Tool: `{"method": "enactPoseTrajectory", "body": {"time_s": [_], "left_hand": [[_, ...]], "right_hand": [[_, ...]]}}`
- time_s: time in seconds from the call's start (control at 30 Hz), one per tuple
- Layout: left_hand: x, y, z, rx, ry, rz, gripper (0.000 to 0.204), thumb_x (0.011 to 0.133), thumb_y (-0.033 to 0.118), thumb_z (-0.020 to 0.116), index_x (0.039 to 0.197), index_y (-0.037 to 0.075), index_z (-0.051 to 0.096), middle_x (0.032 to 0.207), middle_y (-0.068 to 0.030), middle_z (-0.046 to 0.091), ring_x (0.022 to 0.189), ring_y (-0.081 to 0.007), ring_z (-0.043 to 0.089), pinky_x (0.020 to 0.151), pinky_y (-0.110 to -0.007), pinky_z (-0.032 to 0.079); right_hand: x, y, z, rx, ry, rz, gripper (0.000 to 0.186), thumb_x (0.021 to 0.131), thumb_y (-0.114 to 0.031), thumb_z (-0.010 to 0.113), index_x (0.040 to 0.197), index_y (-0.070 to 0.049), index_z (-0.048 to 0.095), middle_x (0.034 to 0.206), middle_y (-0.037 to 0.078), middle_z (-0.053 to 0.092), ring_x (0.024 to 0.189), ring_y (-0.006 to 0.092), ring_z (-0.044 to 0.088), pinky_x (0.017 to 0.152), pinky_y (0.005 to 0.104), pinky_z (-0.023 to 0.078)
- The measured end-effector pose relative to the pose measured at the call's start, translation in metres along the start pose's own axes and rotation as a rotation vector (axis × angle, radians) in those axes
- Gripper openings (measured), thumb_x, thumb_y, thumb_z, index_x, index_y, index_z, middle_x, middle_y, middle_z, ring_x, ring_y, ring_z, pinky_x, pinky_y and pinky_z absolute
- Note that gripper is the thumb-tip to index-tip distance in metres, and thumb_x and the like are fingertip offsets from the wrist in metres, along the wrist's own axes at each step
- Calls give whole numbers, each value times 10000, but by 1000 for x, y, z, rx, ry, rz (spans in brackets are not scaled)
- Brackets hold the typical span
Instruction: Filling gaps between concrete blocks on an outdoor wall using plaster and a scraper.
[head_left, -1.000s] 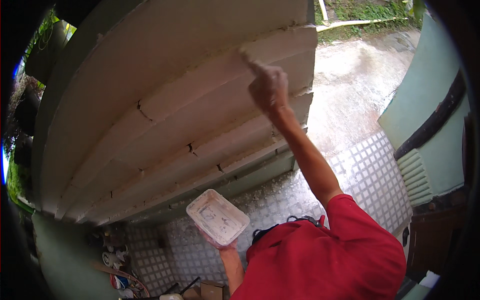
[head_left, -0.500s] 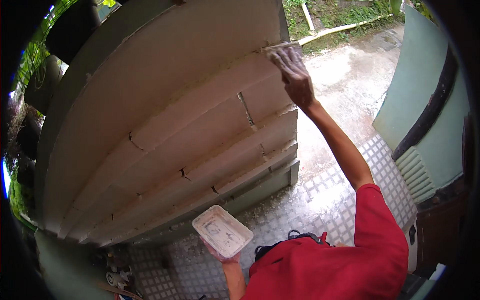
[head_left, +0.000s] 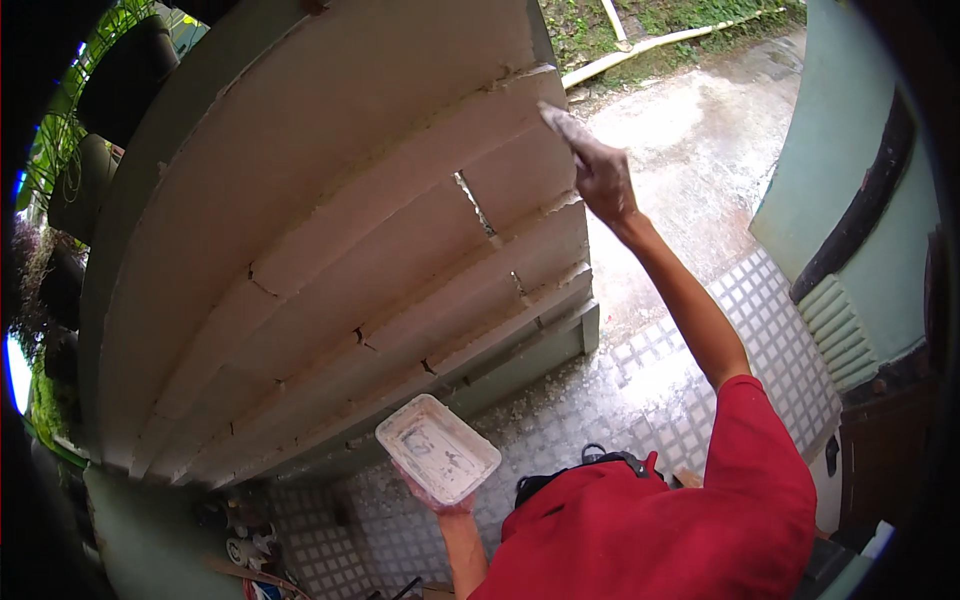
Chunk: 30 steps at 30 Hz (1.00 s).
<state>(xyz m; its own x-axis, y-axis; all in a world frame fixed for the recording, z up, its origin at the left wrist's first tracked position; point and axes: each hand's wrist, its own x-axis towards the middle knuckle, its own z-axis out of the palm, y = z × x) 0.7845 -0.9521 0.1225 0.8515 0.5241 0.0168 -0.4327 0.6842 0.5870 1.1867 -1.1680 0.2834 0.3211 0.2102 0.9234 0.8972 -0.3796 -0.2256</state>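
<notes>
My left hand [head_left: 440, 499] grips a shallow white rectangular plastic tub [head_left: 440, 450] from beneath and from its near side. Pale paste is smeared over the tub's inside. My right arm reaches far forward and right. At its end, my right hand [head_left: 596, 172] has its whitened fingers stretched out close together at the right edge of a large stepped, plaster-coloured panel [head_left: 400, 220]. I see no tool in that hand, though its palm side is hidden. Along the panel run ridges, a pale-edged ledge [head_left: 530, 72], dark cracks and an open vertical gap [head_left: 475, 205].
Below me lies a tiled floor [head_left: 660, 380] with whitish spots. Beyond the panel is a concrete path [head_left: 690, 140] with a pale pipe [head_left: 660, 45]. A green wall [head_left: 850, 150] stands at right. Dark pots [head_left: 130, 80] hang at the far left; assorted items [head_left: 250, 545] lie at the lower left.
My right hand has come down off the pale ledge to just below it, turning sideways. The tub in my left hand has barely shifted, and the whole view has moved slightly.
</notes>
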Motion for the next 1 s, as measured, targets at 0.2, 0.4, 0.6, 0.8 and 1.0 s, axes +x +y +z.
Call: {"method": "enactPoseTrajectory", "body": {"time_s": [0.2,0.4,0.6,0.8,1.0], "left_hand": [[-6,-7,-13,124,1,51,650,955,621,226,1487,251,272,1529,-14,299,1386,-274,311,1119,-494,283],[-7,-5,-21,-8,98,4,672,930,655,281,1466,253,331,1517,3,327,1382,-275,319,1111,-509,289],[-8,3,-20,-41,122,21,664,926,655,302,1458,260,345,1509,4,344,1365,-278,349,1104,-510,300],[-6,7,-27,-95,107,52,653,940,604,347,1475,233,303,1514,-13,327,1356,-273,362,1091,-496,332],[-3,9,-37,705,11,412,656,959,454,437,1503,185,190,1527,-76,277,1354,-255,359,1109,-465,324]], "right_hand": [[33,15,-20,142,123,470,427,750,-32,559,1168,-57,642,982,207,679,855,282,698,776,366,537],[37,39,-9,92,30,495,391,688,-33,519,1049,-35,667,820,190,669,689,264,662,686,377,506],[35,-10,14,-127,32,323,475,825,57,471,1257,-89,600,1111,196,648,888,270,700,760,367,566],[19,-67,46,-90,-119,409,442,864,49,496,1272,-98,583,1113,188,629,968,323,660,846,369,546],[24,-42,14,103,114,247,540,738,106,434,1228,-39,608,1158,208,626,1041,264,654,911,357,510]]}}
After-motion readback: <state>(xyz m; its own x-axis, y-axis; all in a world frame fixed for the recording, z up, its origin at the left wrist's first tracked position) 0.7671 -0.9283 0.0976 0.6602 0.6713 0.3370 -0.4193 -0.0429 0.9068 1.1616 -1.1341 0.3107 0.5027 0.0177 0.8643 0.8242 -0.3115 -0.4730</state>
